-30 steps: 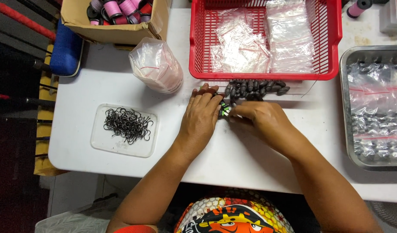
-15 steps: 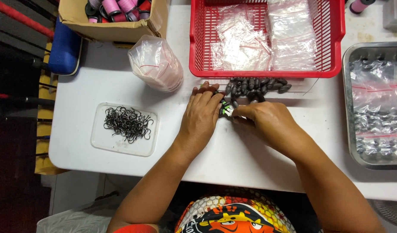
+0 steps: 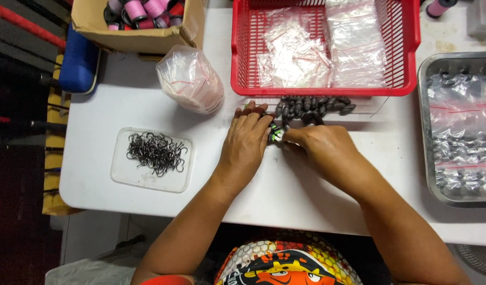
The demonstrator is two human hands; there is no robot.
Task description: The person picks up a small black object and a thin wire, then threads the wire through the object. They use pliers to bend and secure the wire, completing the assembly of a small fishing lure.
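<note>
We are pinching a small green piece (image 3: 275,134) between both hands: left hand (image 3: 245,141) and right hand (image 3: 319,145) are meeting fingertip to fingertip, fingers pressed together on it. It is sitting just below the dark weights (image 3: 311,107), near the red basket (image 3: 243,63). On the white surface (image 3: 296,195) a hook tray (image 3: 153,158) is lying to our left, a metal tray (image 3: 425,132) to our right.
</note>
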